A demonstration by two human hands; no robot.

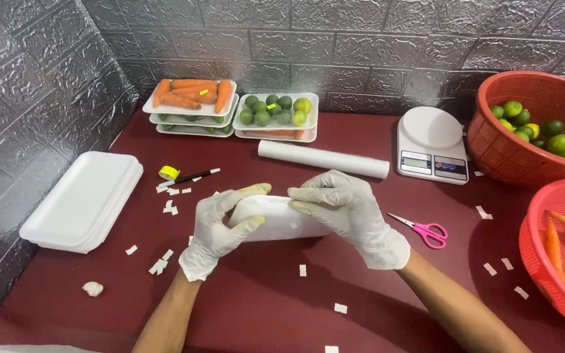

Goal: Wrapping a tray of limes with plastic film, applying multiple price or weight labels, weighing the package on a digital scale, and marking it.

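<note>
On the dark red desk point(282, 287), both gloved hands are clasping one white foam tray point(276, 219), turned on edge, just above the desk centre; its contents are hidden from view. The left hand point(220, 229) is gripping its left end, the right hand point(341, 206) is closing over its top and right end.

Judged from the layout, the packing work is appearing partly complete. Finished trays are standing at the back wall: a stack of white foam trays of orange carrots point(191, 104), seemingly three high, and beside it a stack of white foam trays of green limes point(276, 116), seemingly two high. Loose produce is still waiting in two red plastic baskets, the far one point(544, 98) holding limes, the near one point(550, 216) holding carrots, so more trays are remaining to fill.

Count, largest to smallest: one desk; two baskets; one stack of empty white foam trays point(80, 199) at the left, number not readable; one white digital kitchen scale point(431, 144); one white roll of wrapping film point(325, 159); one pair of pink-handled scissors point(426, 230); one black pen point(194, 175); one yellow tape roll point(169, 172); one crumpled white scrap point(92, 288); many small white paper slips point(165, 265) scattered, uncounted.
</note>
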